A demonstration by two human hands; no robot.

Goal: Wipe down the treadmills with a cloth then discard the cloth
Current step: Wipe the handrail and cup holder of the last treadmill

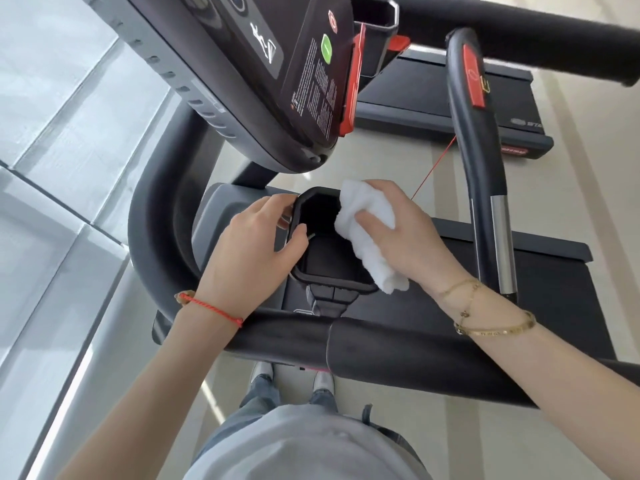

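At the near treadmill (540,271), beneath its tilted console (263,81): one black octagonal cup holder (325,268), open at top, set beside the grey side panel.

Left hand (252,247): fingers curled over the holder's left rim, thumb tip at the edge of the opening. Grasping the rim. Red string bracelet (211,306) on the wrist.

Right hand (398,230): clenched around a white cloth (367,233), thumb across its face. The cloth is bunched, pressed against the holder's right rim, its lower end hanging past the rim's near corner. Two gold bracelets (491,323) on the wrist.

Handrail (381,344): thick, black, padded, running across below both forearms; the left end curves up and away around the console side.

Upright grip bar (474,150): black, with a silver sensor strip low down and a red tab near the top. A thin red cord (436,168) runs from it down toward the cloth hand.

Console: dark face, green round button (326,50), red clip (353,81) along its right edge, printed text too small to read.

Second treadmill (467,95): farther off, deck and belt visible, well apart from the hands.

Floor (588,168): pale, striped. Glass wall at left.

Person: grey shirt, jeans, light shoes (322,379) on the floor below the handrail.
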